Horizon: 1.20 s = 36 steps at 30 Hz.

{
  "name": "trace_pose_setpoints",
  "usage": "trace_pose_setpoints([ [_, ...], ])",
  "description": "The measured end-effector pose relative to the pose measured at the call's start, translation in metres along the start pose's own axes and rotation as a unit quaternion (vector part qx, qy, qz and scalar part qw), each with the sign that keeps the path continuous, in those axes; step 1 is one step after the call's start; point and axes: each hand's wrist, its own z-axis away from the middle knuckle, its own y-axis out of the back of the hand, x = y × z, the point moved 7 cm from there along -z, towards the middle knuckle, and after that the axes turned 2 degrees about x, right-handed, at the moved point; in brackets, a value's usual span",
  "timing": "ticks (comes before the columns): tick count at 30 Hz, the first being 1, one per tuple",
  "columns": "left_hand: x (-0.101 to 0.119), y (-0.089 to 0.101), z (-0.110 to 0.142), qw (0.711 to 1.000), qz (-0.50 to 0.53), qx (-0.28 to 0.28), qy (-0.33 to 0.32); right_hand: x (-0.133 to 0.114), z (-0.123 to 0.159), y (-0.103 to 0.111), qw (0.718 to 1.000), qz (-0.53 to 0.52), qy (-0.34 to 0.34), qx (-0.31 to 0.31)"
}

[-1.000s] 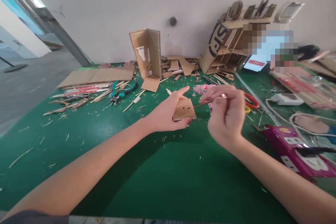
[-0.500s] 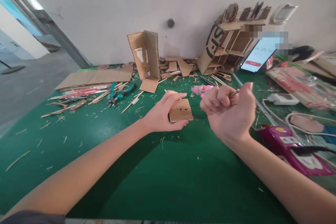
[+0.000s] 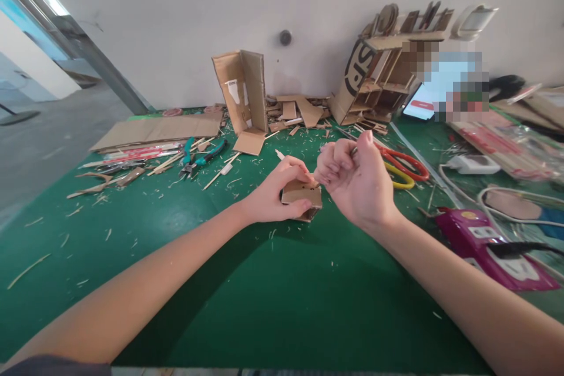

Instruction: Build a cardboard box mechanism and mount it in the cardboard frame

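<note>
My left hand (image 3: 282,191) is closed around a small cardboard box (image 3: 304,194), thumb along the near side and fingers over the back. Small dark holes show in the box's top, close to my fingertips. My right hand (image 3: 356,179) is curled into a fist, palm side toward me, with its fingers right at the box's upper right edge. Whatever thin thing it grips is mostly hidden by the fingers. Behind it lie scissors with orange and yellow handles (image 3: 403,167). A thin white tip (image 3: 279,154) shows just beyond my left hand.
On the green table (image 3: 264,305) lie teal-handled pliers (image 3: 202,158), wood sticks and shavings. An upright cardboard piece (image 3: 242,94), a cardboard shelf (image 3: 374,76) and a phone (image 3: 423,100) stand at the back. A magenta power strip (image 3: 493,252) with cables lies right.
My right hand has moved left to the box, uncovering the scissors handles and covering the pink item behind. The box has tilted, showing its front side, and my left fingers have shifted over its top.
</note>
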Motion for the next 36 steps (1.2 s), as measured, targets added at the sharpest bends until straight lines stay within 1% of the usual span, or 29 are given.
trace_pose_setpoints([
  [4, -0.0008, -0.0018, 0.0001, 1.0, 0.002, -0.009, -0.001, 0.0052, 0.0026, -0.004, 1.0, 0.025, -0.007, -0.008],
  [7, -0.0007, -0.0009, 0.0004, 1.0, 0.005, 0.0, -0.008, 0.0013, 0.0041, -0.0048, 0.999, 0.049, 0.015, -0.011],
  [10, -0.0001, -0.0008, 0.0005, 1.0, 0.007, 0.002, -0.007, -0.0039, 0.0043, -0.0045, 0.998, 0.049, 0.035, -0.011],
  [13, 0.0006, -0.0014, 0.0001, 1.0, 0.01, 0.001, -0.004, -0.0038, 0.0039, -0.0045, 0.998, 0.045, 0.034, -0.015],
  [18, 0.0008, -0.0026, 0.0002, 1.0, 0.008, -0.004, -0.006, -0.0013, 0.0029, -0.0025, 0.997, 0.064, 0.031, -0.005],
  [23, -0.0017, -0.0033, 0.0016, 1.0, 0.009, -0.01, 0.0, -0.002, 0.0032, -0.0044, 0.997, 0.068, 0.039, -0.013],
  [27, -0.0034, -0.0038, 0.0022, 1.0, 0.004, -0.011, 0.005, -0.0013, 0.0038, -0.0048, 0.996, 0.08, 0.038, -0.008],
  [31, -0.0036, -0.0039, 0.0024, 1.0, 0.004, -0.009, 0.001, 0.0016, 0.0033, -0.0037, 0.997, 0.074, 0.033, -0.003],
  [36, -0.003, -0.0041, 0.0028, 1.0, 0.006, -0.005, -0.006, 0.0032, 0.0023, -0.0054, 0.998, 0.041, 0.04, -0.017],
])
